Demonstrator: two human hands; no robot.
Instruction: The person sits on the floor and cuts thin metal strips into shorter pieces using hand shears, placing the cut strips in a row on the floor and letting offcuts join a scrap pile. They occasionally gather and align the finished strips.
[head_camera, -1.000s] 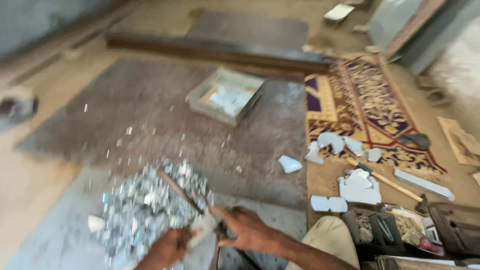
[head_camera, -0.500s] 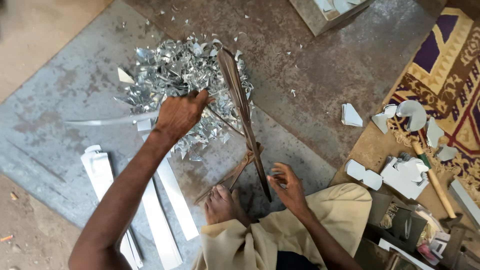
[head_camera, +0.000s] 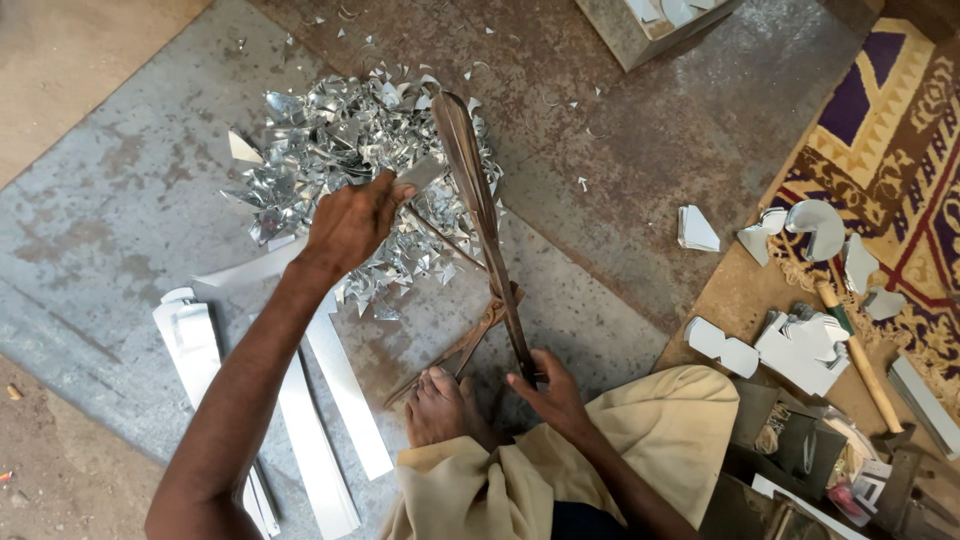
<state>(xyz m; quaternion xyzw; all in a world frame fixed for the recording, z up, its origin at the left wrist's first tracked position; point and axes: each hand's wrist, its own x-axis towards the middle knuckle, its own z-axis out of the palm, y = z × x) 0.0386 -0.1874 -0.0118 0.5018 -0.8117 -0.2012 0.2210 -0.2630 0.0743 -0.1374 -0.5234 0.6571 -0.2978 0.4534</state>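
While you sit on the grey metal sheet (head_camera: 90, 230), the long shears (head_camera: 480, 215) lie with their long axis near to far, blades pointing away over the heap of shiny offcuts (head_camera: 340, 150). Your right hand (head_camera: 550, 390) has its grip closed round the near handle; a bare foot (head_camera: 440, 405) rests just left of it. Your left hand (head_camera: 350, 225) pinches one small metal piece (head_camera: 420, 172) against the blades. Several white strips (head_camera: 320, 400) lie left; I cannot count them exactly.

One head-worn camera looks steeply down and forward from close above the person's lap; it takes in the metal floor sheet (head_camera: 120, 210) and rug (head_camera: 890, 170); no second view.
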